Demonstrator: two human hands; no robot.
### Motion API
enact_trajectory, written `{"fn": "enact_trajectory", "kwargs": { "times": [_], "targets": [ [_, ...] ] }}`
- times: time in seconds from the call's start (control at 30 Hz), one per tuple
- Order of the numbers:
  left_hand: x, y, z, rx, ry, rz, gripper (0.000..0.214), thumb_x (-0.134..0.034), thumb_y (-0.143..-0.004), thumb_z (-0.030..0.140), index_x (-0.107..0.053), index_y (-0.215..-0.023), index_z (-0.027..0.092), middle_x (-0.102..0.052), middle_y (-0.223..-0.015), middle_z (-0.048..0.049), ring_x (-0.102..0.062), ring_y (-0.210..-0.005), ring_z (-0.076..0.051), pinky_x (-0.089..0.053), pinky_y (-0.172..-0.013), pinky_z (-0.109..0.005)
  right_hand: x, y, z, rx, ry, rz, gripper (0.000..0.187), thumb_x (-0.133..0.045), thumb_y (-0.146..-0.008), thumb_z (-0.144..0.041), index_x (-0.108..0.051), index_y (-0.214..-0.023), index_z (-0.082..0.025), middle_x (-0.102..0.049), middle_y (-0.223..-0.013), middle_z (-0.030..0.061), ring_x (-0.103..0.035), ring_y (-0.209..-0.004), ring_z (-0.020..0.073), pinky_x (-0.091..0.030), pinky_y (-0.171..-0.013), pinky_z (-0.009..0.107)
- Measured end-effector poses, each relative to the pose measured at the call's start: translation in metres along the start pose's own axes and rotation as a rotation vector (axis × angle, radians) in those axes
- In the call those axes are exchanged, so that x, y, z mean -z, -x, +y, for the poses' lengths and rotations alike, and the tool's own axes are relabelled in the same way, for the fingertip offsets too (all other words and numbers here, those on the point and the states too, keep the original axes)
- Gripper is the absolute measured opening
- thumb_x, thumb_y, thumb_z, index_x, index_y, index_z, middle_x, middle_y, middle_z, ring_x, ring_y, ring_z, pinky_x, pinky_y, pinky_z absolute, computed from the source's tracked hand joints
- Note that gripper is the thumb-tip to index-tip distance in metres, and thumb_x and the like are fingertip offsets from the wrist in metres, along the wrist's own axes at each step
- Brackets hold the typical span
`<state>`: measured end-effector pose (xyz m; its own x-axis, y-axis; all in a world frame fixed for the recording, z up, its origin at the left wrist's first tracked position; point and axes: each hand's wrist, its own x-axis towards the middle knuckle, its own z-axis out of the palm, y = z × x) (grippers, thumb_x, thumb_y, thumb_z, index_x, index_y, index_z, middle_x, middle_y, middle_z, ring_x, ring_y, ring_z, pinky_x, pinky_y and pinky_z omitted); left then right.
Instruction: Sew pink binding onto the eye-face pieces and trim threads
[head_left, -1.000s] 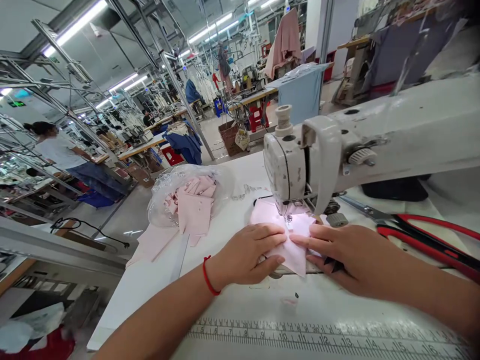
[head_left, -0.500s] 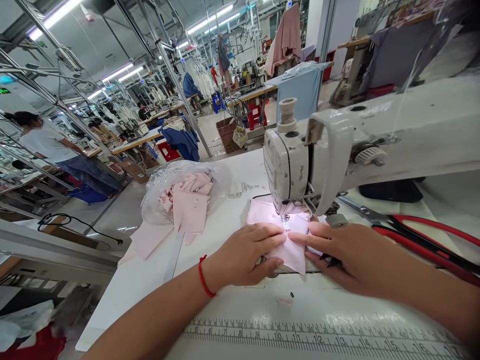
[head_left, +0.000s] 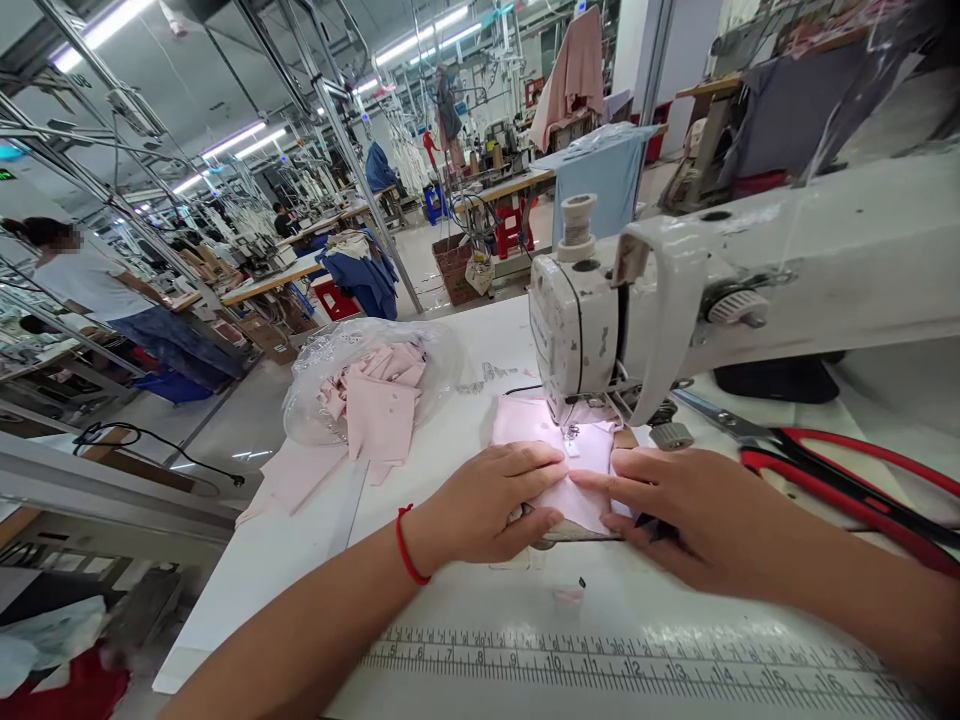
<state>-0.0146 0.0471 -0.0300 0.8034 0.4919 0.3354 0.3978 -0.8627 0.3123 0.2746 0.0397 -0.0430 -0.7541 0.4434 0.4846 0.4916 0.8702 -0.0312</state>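
A pink fabric piece (head_left: 517,420) lies under the needle area of a white sewing machine (head_left: 574,330), lit by its lamp. A small white patch shows on the fabric near the needle. My left hand (head_left: 487,500) rests flat on the fabric's left part, fingers stretched out and thumb apart. From the right, my right hand (head_left: 690,510) presses the fabric with its index fingertip, close to the left fingertips. The other fingers of that hand are curled. Something small and dark (head_left: 656,528) shows beneath its palm, mostly hidden; its kind is unclear.
Large red-and-black scissors (head_left: 825,455) lie right of the machine. Pink fabric pieces (head_left: 379,410) spill from a clear plastic bag (head_left: 307,400) on the left. A printed ruler scale (head_left: 555,660) runs along the front edge. A person (head_left: 90,285) stands far left among other workstations.
The pink fabric has moved slightly away from me, further under the machine, its near corner now higher in view. Both hands have shifted slightly forward with it.
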Motion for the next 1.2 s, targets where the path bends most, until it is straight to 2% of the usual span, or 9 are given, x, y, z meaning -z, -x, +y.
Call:
{"fn": "enact_trajectory", "kwargs": {
  "times": [0.2, 0.7, 1.07, 1.2],
  "targets": [
    [0.0018, -0.0011, 0.0008, -0.039, 0.012, 0.019, 0.049, -0.045, -0.115, 0.047, -0.060, -0.147, 0.014, -0.070, -0.147, -0.0191, -0.067, -0.139, -0.031, -0.059, -0.115, -0.050, -0.0002, 0.0027, 0.0001, -0.023, -0.022, -0.025, 0.039, -0.047, -0.110, -0.028, -0.073, -0.138, -0.019, -0.076, -0.091, 0.0065, -0.069, -0.066, 0.0216, -0.045, -0.056, 0.037],
    [0.0019, -0.0022, 0.0010, -0.007, 0.004, -0.001, 0.049, -0.042, -0.116, 0.042, -0.058, -0.151, 0.011, -0.066, -0.152, -0.0191, -0.063, -0.143, -0.030, -0.055, -0.119, -0.049, 0.0049, -0.0017, 0.0021, -0.033, 0.082, 0.013, 0.040, -0.035, -0.115, -0.031, -0.072, -0.128, -0.020, -0.078, -0.087, 0.0072, -0.067, -0.052, 0.0198, -0.039, -0.046, 0.034],
    [0.0024, -0.0004, 0.0032, -0.006, 0.010, -0.001, 0.049, -0.043, -0.115, 0.044, -0.060, -0.148, 0.013, -0.068, -0.150, -0.0192, -0.064, -0.140, -0.030, -0.057, -0.117, -0.051, 0.0024, -0.0057, -0.0034, -0.027, -0.020, 0.004, 0.037, -0.042, -0.114, -0.037, -0.064, -0.137, -0.017, -0.070, -0.082, 0.0025, -0.069, -0.063, 0.0208, -0.044, -0.054, 0.034],
    [0.0014, -0.0005, 0.0040, -0.004, -0.007, 0.002, 0.048, -0.044, -0.115, 0.045, -0.060, -0.147, 0.014, -0.070, -0.147, -0.0181, -0.066, -0.138, -0.030, -0.057, -0.116, -0.050, 0.0025, -0.0050, -0.0035, -0.020, -0.018, -0.009, 0.036, -0.044, -0.113, -0.035, -0.067, -0.134, -0.017, -0.069, -0.082, 0.0038, -0.067, -0.064, 0.0214, -0.043, -0.055, 0.034]
  ]
}}
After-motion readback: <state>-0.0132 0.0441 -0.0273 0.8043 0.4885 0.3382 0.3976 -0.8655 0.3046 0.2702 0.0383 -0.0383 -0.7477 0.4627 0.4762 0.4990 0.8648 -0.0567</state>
